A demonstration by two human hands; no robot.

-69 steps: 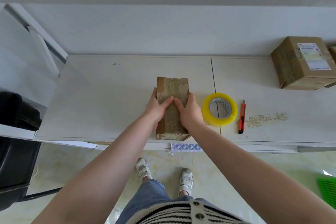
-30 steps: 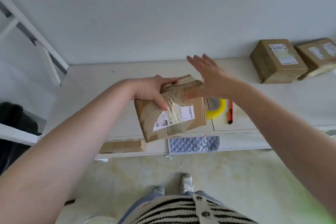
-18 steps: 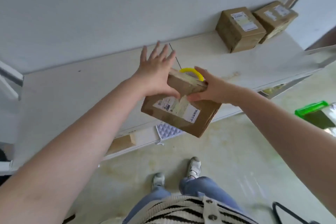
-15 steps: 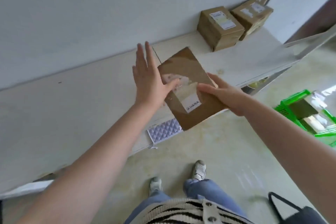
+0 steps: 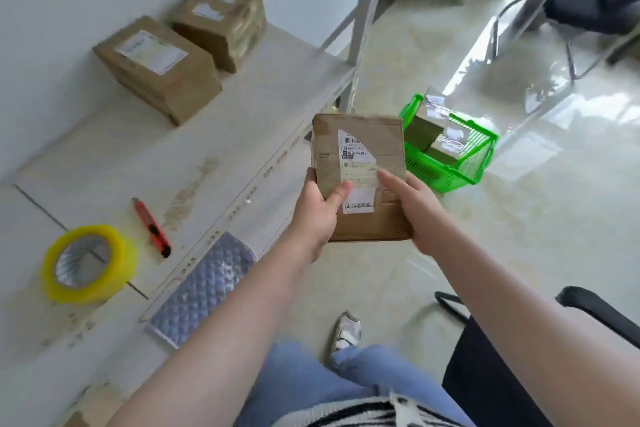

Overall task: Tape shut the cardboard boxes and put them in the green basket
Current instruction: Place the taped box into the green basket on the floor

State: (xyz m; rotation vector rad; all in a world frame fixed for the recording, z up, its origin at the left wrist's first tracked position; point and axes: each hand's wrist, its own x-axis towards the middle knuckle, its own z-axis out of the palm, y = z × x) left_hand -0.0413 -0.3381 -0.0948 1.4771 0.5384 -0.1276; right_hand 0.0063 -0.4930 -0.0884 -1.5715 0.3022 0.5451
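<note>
While both hands [image 5: 317, 215] [image 5: 417, 215] grip it, the flat, tape-glossed cardboard box [image 5: 358, 163] hangs above the floor.

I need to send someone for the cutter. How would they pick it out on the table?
Start at the white table along the wall. Near its front edge sits a yellow tape roll; just right of it lies the box cutter, apart from the roll. It is the only slim red thing there, with a black tip.

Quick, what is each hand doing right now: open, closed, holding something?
Left hand: closed on the cardboard box, thumb on its top face.
Right hand: closed on the same box, at its right side.
</note>
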